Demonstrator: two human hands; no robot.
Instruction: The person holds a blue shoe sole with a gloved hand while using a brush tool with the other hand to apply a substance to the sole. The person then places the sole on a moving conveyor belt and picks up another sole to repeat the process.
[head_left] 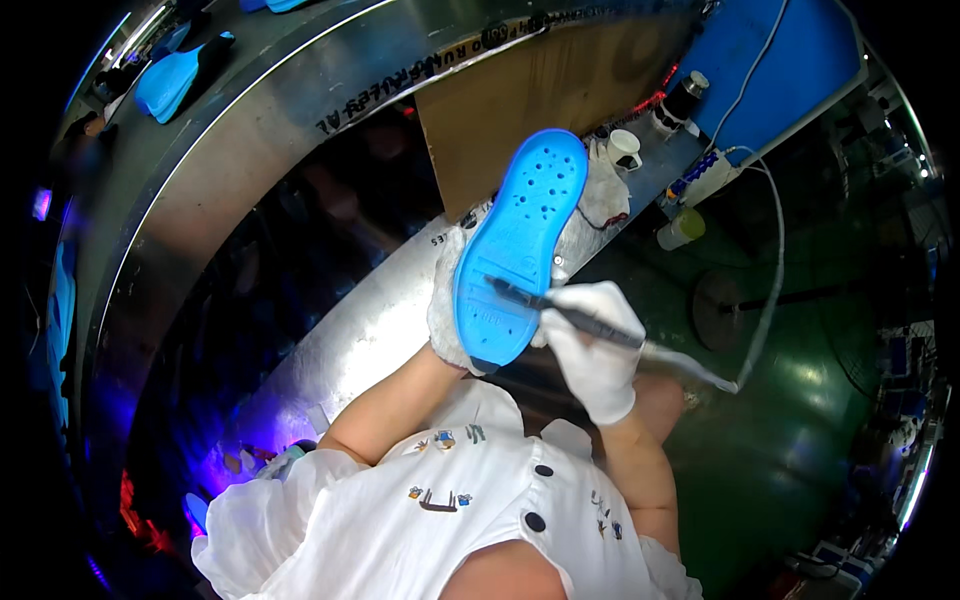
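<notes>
It was a shoe factory w/ a curved metal belt (250, 150) carrying blue soles (170, 80), plus a corded tool (590, 322).

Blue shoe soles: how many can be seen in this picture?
3 clear ones. One sole is held in the left hand, under the tool in the right hand. Two more lie on the upper-left conveyor. Others may be hidden in the dark edges.

We see a strip of dark printed lettering (400, 85) curving along the metal rim above the bench. On the bench's right end stand a small white tub (624, 148), a dark bottle (684, 97) and a yellow-green container (681, 229).
</notes>
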